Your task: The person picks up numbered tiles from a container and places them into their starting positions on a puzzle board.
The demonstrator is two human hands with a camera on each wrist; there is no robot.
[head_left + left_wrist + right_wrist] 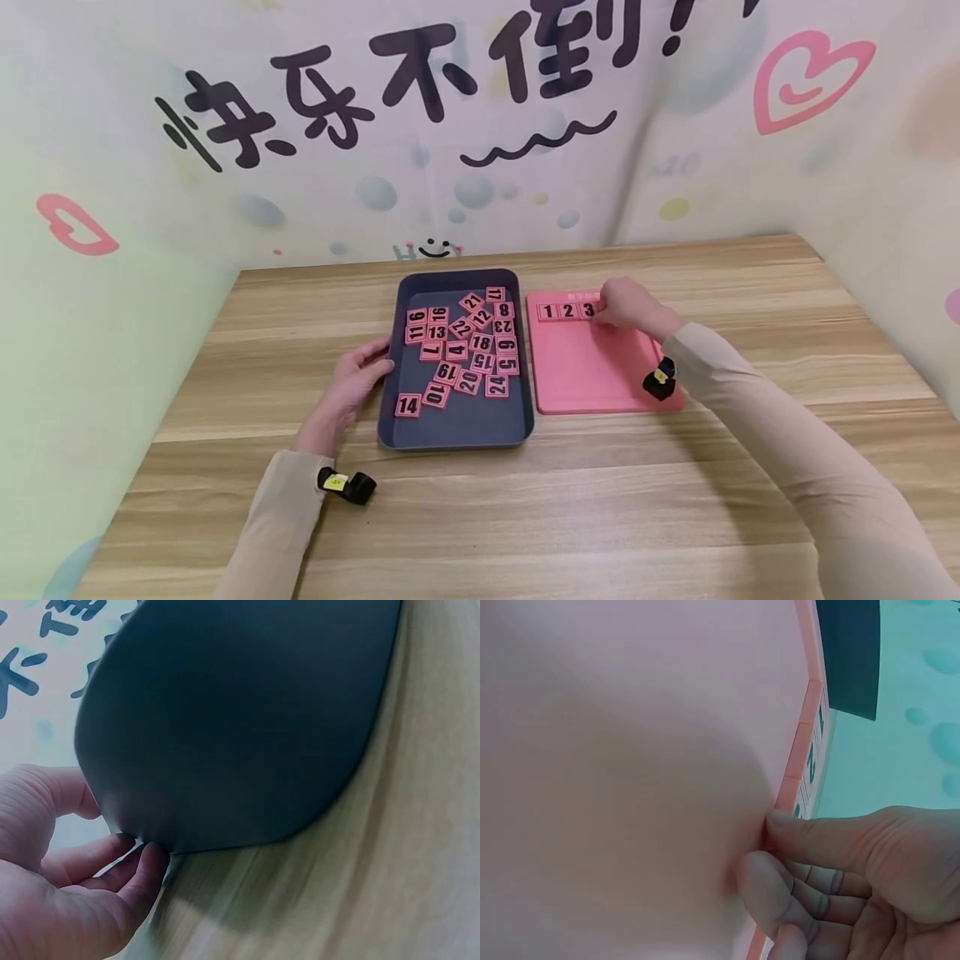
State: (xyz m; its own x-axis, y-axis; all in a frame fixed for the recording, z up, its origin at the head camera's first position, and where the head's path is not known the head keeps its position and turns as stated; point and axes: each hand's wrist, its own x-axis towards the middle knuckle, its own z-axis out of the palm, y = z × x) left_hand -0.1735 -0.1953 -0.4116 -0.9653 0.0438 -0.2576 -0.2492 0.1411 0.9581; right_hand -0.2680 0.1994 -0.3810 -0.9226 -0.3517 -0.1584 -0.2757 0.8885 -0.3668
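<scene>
My left hand (pixel 351 379) holds the left rim of a dark grey tray (pixel 457 433). In the left wrist view its thumb is at the rim and its fingertips press the outer wall. Many pink number tiles (pixel 482 342) lie in the tray at mixed angles. At the top of a pink board (pixel 592 375), tiles 1 (pixel 548 312) and 2 (pixel 568 311) stand side by side, then tile 3 (pixel 588 310). My right hand (pixel 633 307) pinches tile 3 at its right end, thumb and forefinger hiding part of it.
Tray and board stand close together on a wooden table (pixel 465 525). Behind the table rises a white printed backdrop (pixel 315 200) with large black characters and hearts. Black wrist cameras are strapped over both sleeves.
</scene>
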